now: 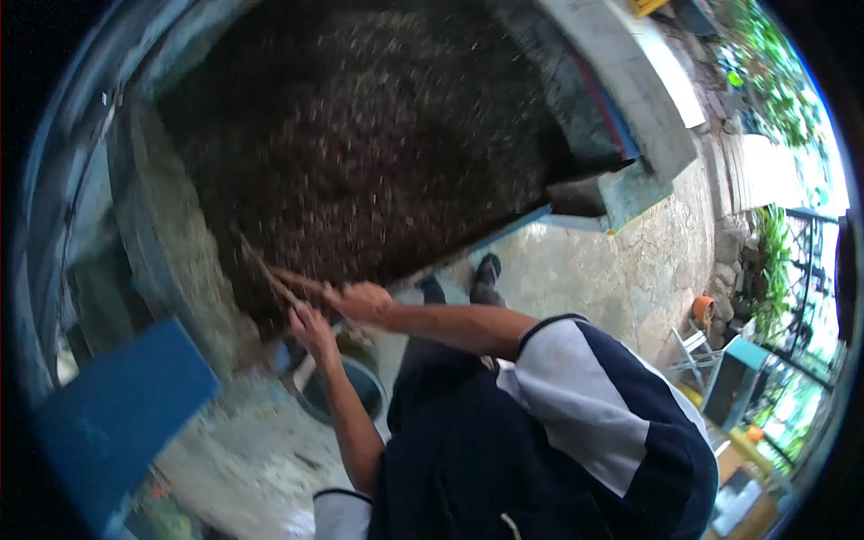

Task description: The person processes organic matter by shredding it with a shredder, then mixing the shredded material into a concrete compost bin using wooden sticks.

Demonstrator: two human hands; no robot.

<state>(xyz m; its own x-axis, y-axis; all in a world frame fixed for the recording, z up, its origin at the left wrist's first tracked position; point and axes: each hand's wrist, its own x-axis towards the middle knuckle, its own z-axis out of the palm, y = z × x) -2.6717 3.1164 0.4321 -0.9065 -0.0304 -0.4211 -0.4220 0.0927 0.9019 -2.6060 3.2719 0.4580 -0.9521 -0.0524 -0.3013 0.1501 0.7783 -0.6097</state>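
Note:
My left hand [312,329] is closed round a thin wooden stick [268,273], which slants up and left over a bed of dark, crumbly soil [378,153]. Just beside it, my right hand [362,303] grips a second, browner wooden stick [297,280]. Near the left corner of the bed the two sticks overlap in this view. Motion blurs the soil and the stick tips. Below my left forearm stands a round grey bucket [372,376], partly hidden by the arm.
A concrete wall [180,216] bounds the bed on the left, and a raised ledge [630,81] on the right. A blue panel [126,414] sits at lower left. My feet [487,274] stand on concrete paving [576,261]. An orange pot [703,309] and a folding chair [695,353] are at right.

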